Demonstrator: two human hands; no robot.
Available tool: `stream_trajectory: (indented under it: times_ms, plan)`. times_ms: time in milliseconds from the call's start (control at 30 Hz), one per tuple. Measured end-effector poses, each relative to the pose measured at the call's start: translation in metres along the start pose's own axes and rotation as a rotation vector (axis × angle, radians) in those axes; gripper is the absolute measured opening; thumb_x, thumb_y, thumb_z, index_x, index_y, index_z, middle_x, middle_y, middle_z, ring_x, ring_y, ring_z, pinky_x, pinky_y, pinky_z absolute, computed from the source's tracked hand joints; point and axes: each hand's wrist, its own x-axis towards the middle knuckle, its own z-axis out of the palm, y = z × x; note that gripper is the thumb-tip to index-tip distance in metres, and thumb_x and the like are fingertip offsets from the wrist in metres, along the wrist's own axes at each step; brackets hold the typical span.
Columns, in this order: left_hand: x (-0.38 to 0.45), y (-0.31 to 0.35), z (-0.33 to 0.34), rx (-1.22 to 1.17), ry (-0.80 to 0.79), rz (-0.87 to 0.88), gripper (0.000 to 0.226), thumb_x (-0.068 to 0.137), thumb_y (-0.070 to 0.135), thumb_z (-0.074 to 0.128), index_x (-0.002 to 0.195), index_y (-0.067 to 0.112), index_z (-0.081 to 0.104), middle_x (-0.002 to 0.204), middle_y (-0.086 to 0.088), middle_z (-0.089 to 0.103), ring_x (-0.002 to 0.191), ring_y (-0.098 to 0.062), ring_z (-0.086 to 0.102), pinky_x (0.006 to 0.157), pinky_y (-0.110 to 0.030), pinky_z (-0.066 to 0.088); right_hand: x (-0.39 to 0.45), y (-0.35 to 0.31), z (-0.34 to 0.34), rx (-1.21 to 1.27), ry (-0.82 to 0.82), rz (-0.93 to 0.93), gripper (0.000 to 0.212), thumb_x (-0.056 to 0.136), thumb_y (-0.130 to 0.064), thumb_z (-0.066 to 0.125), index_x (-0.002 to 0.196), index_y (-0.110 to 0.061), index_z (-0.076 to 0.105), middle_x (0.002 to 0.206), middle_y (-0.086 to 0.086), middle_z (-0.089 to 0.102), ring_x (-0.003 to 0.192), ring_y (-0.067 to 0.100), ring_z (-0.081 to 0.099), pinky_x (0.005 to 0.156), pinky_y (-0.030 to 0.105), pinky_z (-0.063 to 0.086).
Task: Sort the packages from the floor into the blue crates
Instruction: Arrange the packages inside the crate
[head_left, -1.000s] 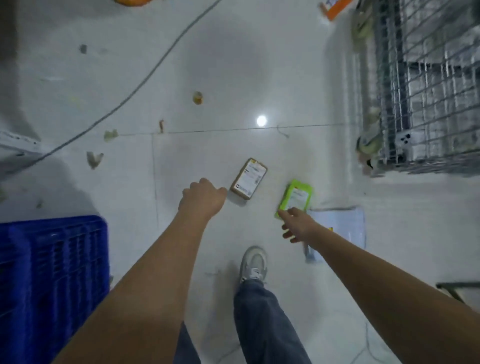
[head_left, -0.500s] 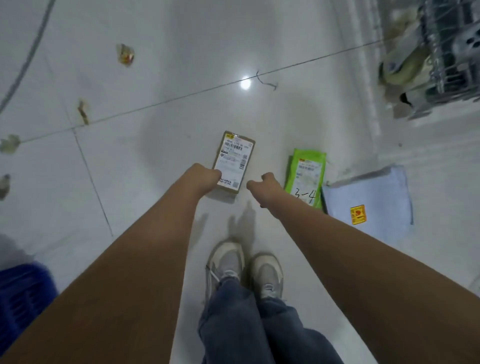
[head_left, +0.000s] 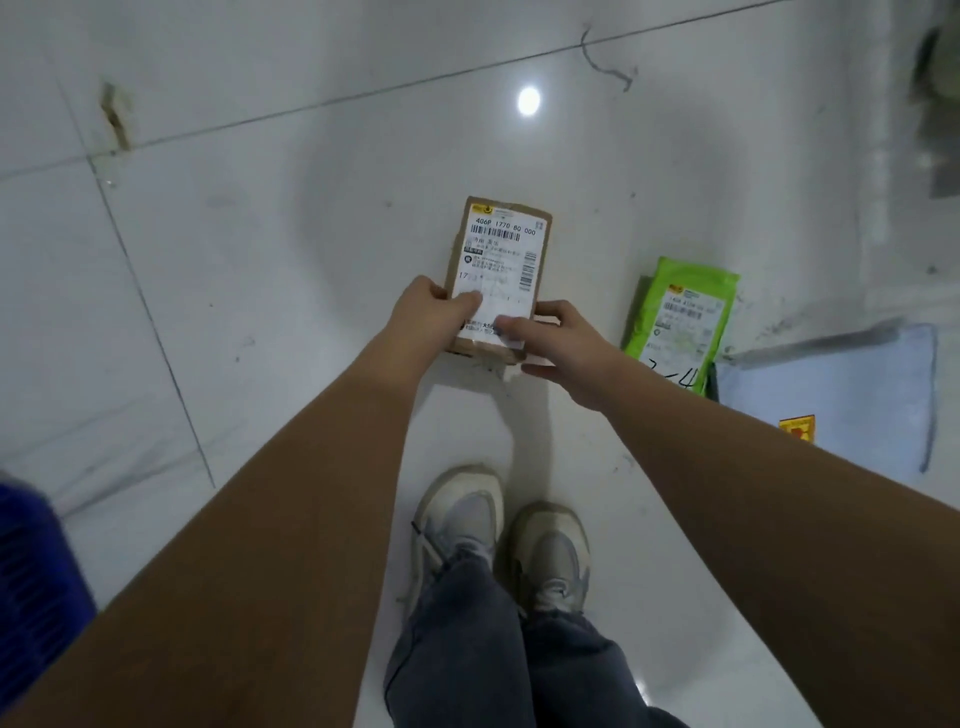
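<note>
Held brown parcel by near end, label up to read before choosing crate. Left hand gripped left edge, right hand pinched right corner. Green packet and pale bag lay on floor right of fingers; blue crate far left.

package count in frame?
3. Brown cardboard box held in both hands; green plastic mailer on floor right; pale blue mailer far right, partly cropped. More may lie off-frame.

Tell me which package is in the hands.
The brown cardboard box, gripped by both hands; the green mailer and pale blue mailer lie untouched on the floor.
</note>
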Motion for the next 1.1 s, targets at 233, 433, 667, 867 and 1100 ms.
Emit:
stream_trajectory:
  times_ms: [233, 433, 667, 867, 1100]
  plan:
    - [-0.077, 0.008, -0.009, -0.239, -0.034, -0.066, 0.033, 0.082, 0.028, 0.070, 0.101, 0.014, 0.046, 0.097, -0.003, 0.062, 0.078, -0.011, 0.060, 0.073, -0.027, 0.051, -0.075, -0.026, -0.016, 0.058, -0.049, -0.007, 0.055, 0.078, -0.008, 0.073, 0.119, -0.012, 0.037, 0.098, 0.001, 0.065, 0.080, 0.010, 0.064, 0.068, 0.024, 0.054]
    - [-0.177, 0.041, -0.041, -0.503, -0.033, -0.107, 0.057, 0.079, 0.021, 0.073, 0.128, 0.005, 0.048, 0.119, -0.007, 0.061, 0.100, -0.020, 0.063, 0.086, -0.031, 0.051, -0.178, -0.067, -0.015, 0.032, -0.077, -0.126, 0.065, 0.079, 0.003, 0.069, 0.134, -0.012, 0.037, 0.112, 0.006, 0.061, 0.097, 0.023, 0.065, 0.087, 0.038, 0.054]
    - [-0.285, 0.062, -0.089, -0.747, -0.071, 0.032, 0.035, 0.081, 0.017, 0.069, 0.116, 0.012, 0.063, 0.097, 0.004, 0.073, 0.081, -0.006, 0.070, 0.072, -0.018, 0.054, -0.288, -0.111, 0.001, -0.060, -0.148, -0.277, 0.057, 0.081, 0.000, 0.067, 0.131, -0.014, 0.044, 0.124, 0.011, 0.060, 0.110, 0.029, 0.061, 0.094, 0.045, 0.051]
    - [-0.338, 0.046, -0.145, -0.817, -0.003, 0.138, 0.050, 0.077, 0.024, 0.073, 0.124, 0.014, 0.058, 0.109, -0.002, 0.071, 0.097, -0.018, 0.069, 0.087, -0.031, 0.053, -0.348, -0.120, 0.044, -0.130, -0.259, -0.390, 0.062, 0.081, -0.006, 0.069, 0.135, -0.018, 0.042, 0.124, 0.006, 0.062, 0.108, 0.019, 0.064, 0.080, 0.030, 0.056]
    - [-0.387, 0.006, -0.228, -0.910, 0.194, 0.216, 0.055, 0.061, 0.040, 0.077, 0.111, 0.024, 0.061, 0.107, 0.003, 0.071, 0.095, -0.013, 0.070, 0.082, -0.030, 0.054, -0.397, -0.130, 0.139, -0.221, -0.392, -0.471, 0.063, 0.075, -0.016, 0.073, 0.132, -0.019, 0.045, 0.119, 0.003, 0.066, 0.107, 0.018, 0.065, 0.085, 0.036, 0.056]
